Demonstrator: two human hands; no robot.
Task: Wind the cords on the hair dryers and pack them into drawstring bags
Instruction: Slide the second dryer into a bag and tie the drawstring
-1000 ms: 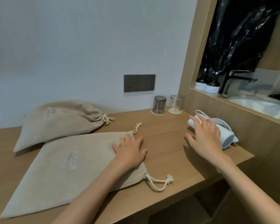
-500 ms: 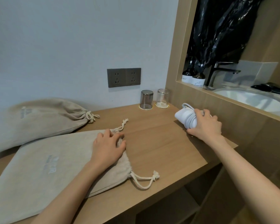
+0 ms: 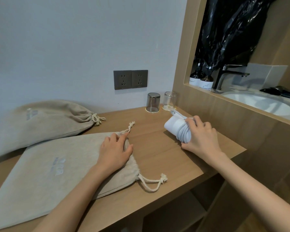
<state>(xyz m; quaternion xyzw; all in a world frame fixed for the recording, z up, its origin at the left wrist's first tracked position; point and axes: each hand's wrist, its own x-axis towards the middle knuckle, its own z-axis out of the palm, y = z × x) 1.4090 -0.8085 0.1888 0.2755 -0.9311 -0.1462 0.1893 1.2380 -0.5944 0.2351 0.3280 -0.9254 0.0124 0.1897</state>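
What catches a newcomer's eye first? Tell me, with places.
The right hand grips a white hair dryer, cord wound round it, at the right end of the counter. The left hand rests on the mouth of a flat drawstring bag; a bulging second bag lies behind it by the wall.

No legible text — bag logos [image 3: 59,166], bottle labels [image 3: 206,84] too blurred
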